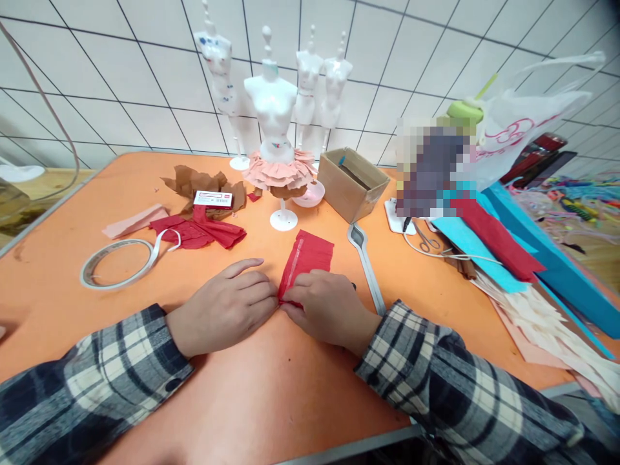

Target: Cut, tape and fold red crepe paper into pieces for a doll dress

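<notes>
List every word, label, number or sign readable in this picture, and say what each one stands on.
No text can be read.
Small white box on the brown paper: red band and dark print, too small to read.
White plastic bag: pink looping marks, not legible as words.
Pixelated patch: nothing readable.
Red crepe paper at the left hand and right hand: no print.

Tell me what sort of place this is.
Probably a craft or doll dressmaking workspace: small white mannequins stand on an orange table, one in a pink ruffled paper skirt, with crepe paper sheets stacked nearby. Both hands, left hand and right hand, pinch red crepe paper.
</notes>
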A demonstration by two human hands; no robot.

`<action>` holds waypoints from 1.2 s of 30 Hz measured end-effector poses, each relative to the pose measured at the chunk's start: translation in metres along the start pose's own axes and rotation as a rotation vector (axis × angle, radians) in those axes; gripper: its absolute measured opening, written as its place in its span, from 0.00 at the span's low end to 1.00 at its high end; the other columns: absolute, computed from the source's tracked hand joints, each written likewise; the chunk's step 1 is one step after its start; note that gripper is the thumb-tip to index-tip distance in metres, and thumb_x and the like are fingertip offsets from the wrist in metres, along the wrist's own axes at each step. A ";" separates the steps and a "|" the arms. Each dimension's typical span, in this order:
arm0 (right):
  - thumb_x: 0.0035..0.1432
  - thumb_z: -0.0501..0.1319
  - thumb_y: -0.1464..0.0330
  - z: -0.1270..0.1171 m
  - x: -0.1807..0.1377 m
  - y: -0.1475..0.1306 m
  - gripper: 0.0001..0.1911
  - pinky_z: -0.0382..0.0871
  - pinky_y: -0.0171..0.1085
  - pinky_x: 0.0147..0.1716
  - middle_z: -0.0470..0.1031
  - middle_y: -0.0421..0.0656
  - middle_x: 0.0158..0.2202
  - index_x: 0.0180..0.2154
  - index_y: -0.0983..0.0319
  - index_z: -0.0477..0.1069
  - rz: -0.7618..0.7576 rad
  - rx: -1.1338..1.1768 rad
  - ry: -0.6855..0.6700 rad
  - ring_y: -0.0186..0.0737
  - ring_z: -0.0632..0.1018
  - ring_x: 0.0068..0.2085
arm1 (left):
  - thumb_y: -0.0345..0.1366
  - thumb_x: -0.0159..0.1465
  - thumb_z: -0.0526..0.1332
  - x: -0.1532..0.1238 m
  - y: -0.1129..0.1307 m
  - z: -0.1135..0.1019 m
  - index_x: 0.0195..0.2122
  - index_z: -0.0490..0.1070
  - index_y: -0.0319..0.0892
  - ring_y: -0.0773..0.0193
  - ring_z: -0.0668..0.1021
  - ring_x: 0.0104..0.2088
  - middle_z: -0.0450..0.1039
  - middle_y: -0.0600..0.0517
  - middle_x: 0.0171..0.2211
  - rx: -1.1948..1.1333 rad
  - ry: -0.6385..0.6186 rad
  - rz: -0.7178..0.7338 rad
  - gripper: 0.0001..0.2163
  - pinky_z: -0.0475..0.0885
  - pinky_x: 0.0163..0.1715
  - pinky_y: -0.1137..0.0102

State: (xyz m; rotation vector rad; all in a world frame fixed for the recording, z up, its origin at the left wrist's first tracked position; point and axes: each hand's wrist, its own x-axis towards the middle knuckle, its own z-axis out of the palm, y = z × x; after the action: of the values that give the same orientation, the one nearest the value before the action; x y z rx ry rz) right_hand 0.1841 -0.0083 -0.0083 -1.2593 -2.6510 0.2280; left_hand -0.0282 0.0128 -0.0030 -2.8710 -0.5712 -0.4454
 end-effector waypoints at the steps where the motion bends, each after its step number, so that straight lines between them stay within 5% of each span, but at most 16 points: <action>1: 0.65 0.56 0.62 0.000 0.000 0.000 0.14 0.58 0.38 0.31 0.76 0.42 0.33 0.32 0.61 0.75 -0.016 -0.011 -0.003 0.38 0.70 0.33 | 0.31 0.69 0.54 0.000 0.000 0.000 0.31 0.73 0.43 0.66 0.76 0.35 0.77 0.55 0.32 0.004 0.003 0.019 0.11 0.59 0.61 0.59; 12: 0.66 0.53 0.69 -0.003 -0.003 -0.001 0.12 0.51 0.39 0.25 0.72 0.42 0.32 0.30 0.62 0.71 -0.127 -0.096 -0.019 0.37 0.66 0.29 | 0.28 0.70 0.50 -0.003 -0.002 -0.001 0.35 0.73 0.43 0.66 0.75 0.37 0.77 0.55 0.35 0.033 0.057 0.108 0.13 0.59 0.62 0.59; 18: 0.66 0.54 0.69 -0.001 -0.004 -0.002 0.11 0.50 0.38 0.25 0.71 0.42 0.31 0.31 0.62 0.71 -0.136 -0.095 -0.003 0.37 0.66 0.29 | 0.38 0.66 0.60 0.000 -0.001 -0.004 0.38 0.73 0.42 0.62 0.76 0.36 0.77 0.52 0.32 0.013 0.119 0.034 0.06 0.67 0.53 0.59; 36: 0.67 0.53 0.68 -0.004 -0.008 -0.003 0.13 0.51 0.38 0.26 0.74 0.42 0.31 0.30 0.62 0.71 -0.101 -0.087 -0.021 0.38 0.70 0.31 | 0.32 0.67 0.55 0.001 0.005 0.004 0.33 0.73 0.43 0.61 0.76 0.39 0.76 0.52 0.31 -0.020 -0.024 -0.075 0.08 0.63 0.56 0.57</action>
State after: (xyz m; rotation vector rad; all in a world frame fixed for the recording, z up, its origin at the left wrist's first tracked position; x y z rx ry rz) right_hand 0.1882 -0.0163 -0.0043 -1.1489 -2.7610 0.1123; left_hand -0.0238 0.0096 -0.0073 -2.8850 -0.6837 -0.4310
